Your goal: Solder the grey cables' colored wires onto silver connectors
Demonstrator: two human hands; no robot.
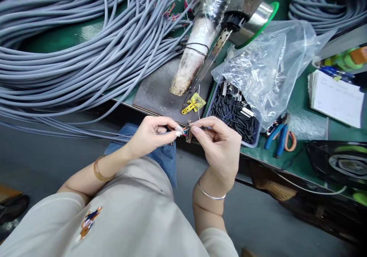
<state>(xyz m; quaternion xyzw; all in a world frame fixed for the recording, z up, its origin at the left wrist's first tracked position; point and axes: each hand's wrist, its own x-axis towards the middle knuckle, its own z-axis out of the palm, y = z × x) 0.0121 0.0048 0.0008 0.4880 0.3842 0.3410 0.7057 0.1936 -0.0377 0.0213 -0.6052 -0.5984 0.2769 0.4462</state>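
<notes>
In the head view my left hand is closed in a pinch on thin coloured wires at the end of a grey cable. These wires meet a small multi-pin connector, held upright between both hands. My right hand pinches the connector's right side with thumb and forefinger; its other fingers are curled and partly hidden. A thin silvery strand hangs down to the right fingers. Just above the hands, a soldering iron points down over a dark board, beside a yellow clip.
Bundled grey cables cover the left of the bench. A bin of black sleeves and metal connectors stands right of the board, under a clear plastic bag. Blue-handled pliers, a paper pad and a black fan lie further right.
</notes>
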